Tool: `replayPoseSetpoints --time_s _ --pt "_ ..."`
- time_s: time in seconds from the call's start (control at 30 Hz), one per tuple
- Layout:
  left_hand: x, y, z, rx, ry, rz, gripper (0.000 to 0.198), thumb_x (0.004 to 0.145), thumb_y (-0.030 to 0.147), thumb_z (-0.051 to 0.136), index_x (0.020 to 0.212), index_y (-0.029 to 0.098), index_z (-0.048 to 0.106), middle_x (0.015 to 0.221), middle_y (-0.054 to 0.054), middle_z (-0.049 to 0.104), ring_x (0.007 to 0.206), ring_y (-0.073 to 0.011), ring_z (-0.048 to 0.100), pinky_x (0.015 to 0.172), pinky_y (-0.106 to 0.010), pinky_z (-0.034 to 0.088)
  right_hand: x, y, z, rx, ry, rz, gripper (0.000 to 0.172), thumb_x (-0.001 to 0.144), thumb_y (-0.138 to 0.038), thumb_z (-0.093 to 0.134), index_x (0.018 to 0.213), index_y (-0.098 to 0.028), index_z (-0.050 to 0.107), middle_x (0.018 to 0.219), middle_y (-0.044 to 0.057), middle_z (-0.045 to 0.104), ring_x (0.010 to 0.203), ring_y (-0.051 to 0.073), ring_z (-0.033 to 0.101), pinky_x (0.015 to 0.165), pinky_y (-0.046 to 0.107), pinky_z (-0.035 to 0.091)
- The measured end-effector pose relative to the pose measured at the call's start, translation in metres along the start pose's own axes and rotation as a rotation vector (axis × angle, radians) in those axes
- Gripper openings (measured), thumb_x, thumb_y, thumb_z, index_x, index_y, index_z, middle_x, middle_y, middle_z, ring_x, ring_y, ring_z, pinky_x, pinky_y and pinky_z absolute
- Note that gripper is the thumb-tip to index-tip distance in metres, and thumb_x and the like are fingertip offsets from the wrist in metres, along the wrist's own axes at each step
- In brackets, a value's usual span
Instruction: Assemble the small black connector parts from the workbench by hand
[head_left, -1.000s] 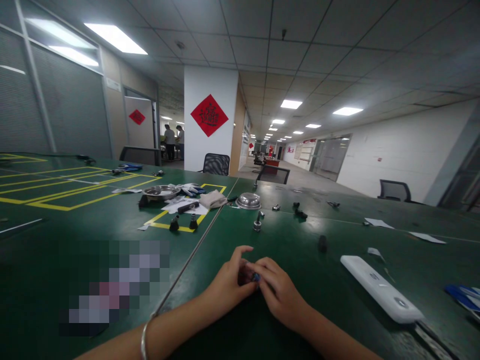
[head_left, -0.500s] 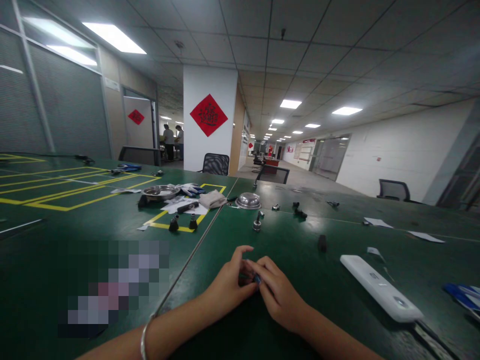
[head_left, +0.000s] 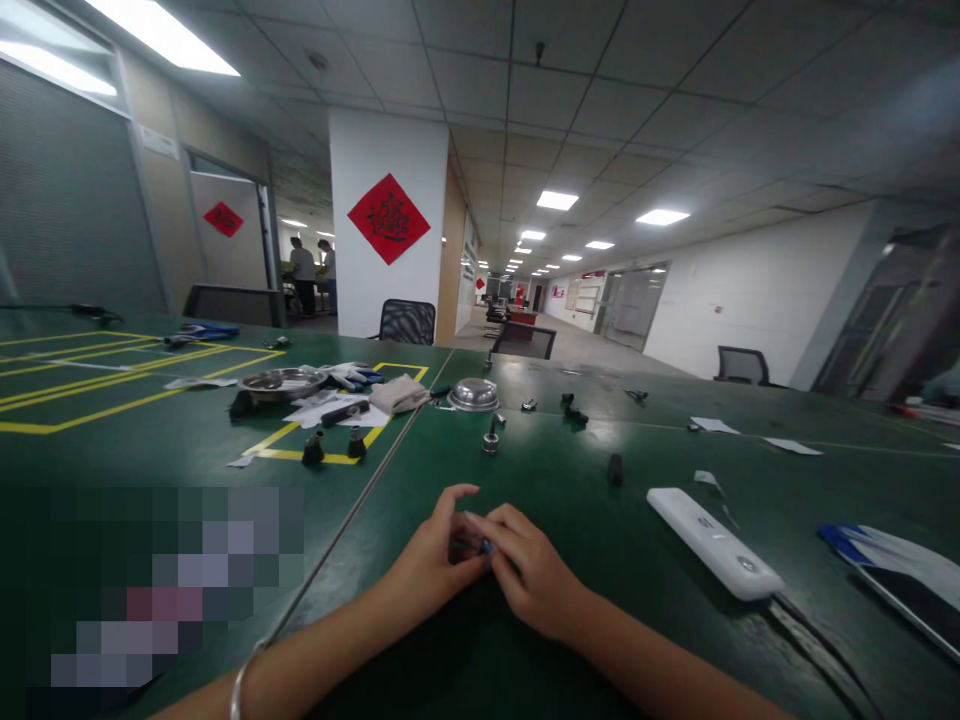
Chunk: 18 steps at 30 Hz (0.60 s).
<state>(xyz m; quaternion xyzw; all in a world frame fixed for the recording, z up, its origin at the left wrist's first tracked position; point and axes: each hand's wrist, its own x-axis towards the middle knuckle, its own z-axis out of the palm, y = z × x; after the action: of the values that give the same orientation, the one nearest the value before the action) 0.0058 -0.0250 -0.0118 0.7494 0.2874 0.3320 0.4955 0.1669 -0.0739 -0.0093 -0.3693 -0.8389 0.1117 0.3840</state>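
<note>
My left hand (head_left: 435, 555) and my right hand (head_left: 534, 572) meet over the near middle of the green table (head_left: 420, 640). The fingers are curled, with the tips together. Only the left index finger arches away from the rest. A tiny bluish spot (head_left: 487, 547) shows where the fingertips meet; whether it is a small part or a fingernail I cannot tell. Beyond my hands a small metal fitting (head_left: 490, 441) stands upright. Behind it lies a shiny metal dome (head_left: 473, 394). A dark block (head_left: 615, 469) is farther right, apart from my right hand.
A white power strip (head_left: 712, 543) with a cable lies right of my hands, with a blue-and-white item (head_left: 900, 560) beyond it. At left are two black nozzle-like pieces (head_left: 313, 447), a metal bowl (head_left: 281, 384), a folded cloth (head_left: 399, 394) and gloves (head_left: 349, 376). People (head_left: 304, 275) stand far off.
The view has turned right, so the table things sit farther left in the picture. My hands keep nearly the same pose, fingertips still together.
</note>
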Motion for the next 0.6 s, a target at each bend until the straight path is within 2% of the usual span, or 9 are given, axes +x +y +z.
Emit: replayPoseSetpoints --time_s 0.17,0.3,0.4,0.6 --pt "0.001 -0.0021 -0.0009 -0.017 -0.008 0.0 0.057 0.07 0.013 0.055 0.118 0.021 0.025 0.09 -0.001 0.059 0.086 -0.0178 0.061 0.074 -0.033 0.05 0.0016 0.0013 0.0004 -0.023 0.021 0.026 0.041 0.087 -0.011 0.042 0.125 -0.022 0.048 0.091 0.005 0.048 0.084 0.016 0.048 0.075 0.03 0.044" --pt "0.001 -0.0013 -0.0005 -0.014 0.002 -0.005 0.056 0.07 0.014 0.057 0.117 0.022 0.027 0.086 0.001 0.059 0.085 -0.0174 0.061 0.074 -0.032 0.049 0.0021 0.0 -0.0004 0.012 0.017 -0.025 0.047 0.084 -0.006 0.041 0.129 -0.02 0.044 0.098 0.007 0.049 0.089 0.017 0.048 0.081 0.031 0.043" --pt "0.0013 -0.0027 0.0 -0.025 0.01 -0.015 0.055 0.069 0.014 0.058 0.114 0.022 0.027 0.082 0.002 0.058 0.079 -0.0165 0.061 0.07 -0.031 0.049 0.0008 0.0026 0.0014 0.011 0.01 -0.026 0.048 0.083 -0.003 0.04 0.128 -0.021 0.045 0.097 0.007 0.05 0.087 0.017 0.048 0.078 0.03 0.043" --pt "0.0021 -0.0067 -0.0001 -0.099 -0.01 -0.018 0.051 0.067 0.012 0.059 0.106 0.022 0.028 0.084 0.002 0.059 0.077 -0.0152 0.06 0.069 -0.029 0.047 -0.0016 0.0082 0.006 -0.012 0.046 0.008 0.036 0.086 -0.009 0.043 0.118 -0.023 0.054 0.087 0.004 0.047 0.08 0.016 0.049 0.07 0.028 0.043"
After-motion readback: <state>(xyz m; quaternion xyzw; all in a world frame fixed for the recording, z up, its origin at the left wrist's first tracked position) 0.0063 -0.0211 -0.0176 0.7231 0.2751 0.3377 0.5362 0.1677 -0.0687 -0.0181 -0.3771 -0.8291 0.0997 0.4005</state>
